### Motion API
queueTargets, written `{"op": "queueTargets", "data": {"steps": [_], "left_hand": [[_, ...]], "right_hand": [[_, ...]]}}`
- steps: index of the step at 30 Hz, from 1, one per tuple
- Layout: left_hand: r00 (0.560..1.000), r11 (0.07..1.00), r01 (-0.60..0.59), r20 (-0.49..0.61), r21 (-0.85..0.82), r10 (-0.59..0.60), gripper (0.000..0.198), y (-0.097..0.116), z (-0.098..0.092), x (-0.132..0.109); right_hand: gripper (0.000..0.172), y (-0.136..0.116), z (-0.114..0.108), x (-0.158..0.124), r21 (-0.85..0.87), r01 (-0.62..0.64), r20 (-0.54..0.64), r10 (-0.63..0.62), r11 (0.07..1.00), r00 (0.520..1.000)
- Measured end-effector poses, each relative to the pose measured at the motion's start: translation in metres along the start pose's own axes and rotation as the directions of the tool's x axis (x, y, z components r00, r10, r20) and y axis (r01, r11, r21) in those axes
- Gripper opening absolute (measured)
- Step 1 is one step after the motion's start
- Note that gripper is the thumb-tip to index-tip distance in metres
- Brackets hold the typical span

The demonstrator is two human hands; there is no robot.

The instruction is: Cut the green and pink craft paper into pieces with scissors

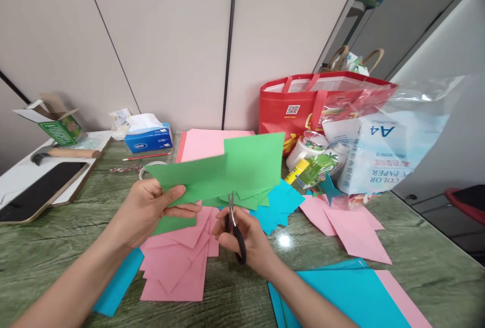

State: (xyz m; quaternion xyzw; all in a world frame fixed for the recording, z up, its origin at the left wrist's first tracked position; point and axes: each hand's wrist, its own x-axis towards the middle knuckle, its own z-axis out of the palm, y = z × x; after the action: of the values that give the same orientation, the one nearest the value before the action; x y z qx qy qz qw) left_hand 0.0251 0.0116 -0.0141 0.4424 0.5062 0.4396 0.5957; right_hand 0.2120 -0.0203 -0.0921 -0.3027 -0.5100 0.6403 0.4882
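My left hand (151, 212) pinches the left part of a green paper sheet (252, 164), thumb on the near face. The sheet is held up over the table and has a step in its top edge. In my right hand (246, 237) is a pair of scissors (235, 227) with black handles, its blades pointing up at the sheet's lower edge. Whether the blades touch the paper I cannot tell. Beneath lie green paper pieces (261, 199), blue pieces (278, 209) and a loose pile of pink pieces (178, 267).
Blue sheets (333, 297) lie front right, near more pink pieces (356, 232). At the back are a tissue box (148, 138), a red bag (280, 100), a glue stick (296, 171) and a plastic A4 paper pack (382, 151). A hammer (68, 153) and a phone (41, 191) lie left.
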Motion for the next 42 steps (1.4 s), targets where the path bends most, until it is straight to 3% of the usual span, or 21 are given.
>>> {"op": "queueTargets", "data": {"steps": [7, 22, 42], "left_hand": [[0.998, 0.999, 0.047, 0.05, 0.015, -0.048, 0.015, -0.009, 0.0035, 0.0021], [0.996, 0.999, 0.028, 0.08, 0.029, -0.03, 0.011, -0.0093, 0.0034, 0.0014], [0.998, 0.998, 0.037, 0.054, 0.041, -0.039, 0.017, -0.0082, 0.0044, 0.0006]], "right_hand": [[0.032, -0.0009, -0.0027, 0.0003, 0.0, -0.013, -0.024, 0.013, 1.0, 1.0], [0.033, 0.0018, -0.004, 0.0012, 0.012, -0.027, -0.032, 0.028, 1.0, 0.999], [0.034, 0.0036, -0.0051, 0.0015, -0.012, -0.026, -0.041, 0.026, 1.0, 0.999]]}}
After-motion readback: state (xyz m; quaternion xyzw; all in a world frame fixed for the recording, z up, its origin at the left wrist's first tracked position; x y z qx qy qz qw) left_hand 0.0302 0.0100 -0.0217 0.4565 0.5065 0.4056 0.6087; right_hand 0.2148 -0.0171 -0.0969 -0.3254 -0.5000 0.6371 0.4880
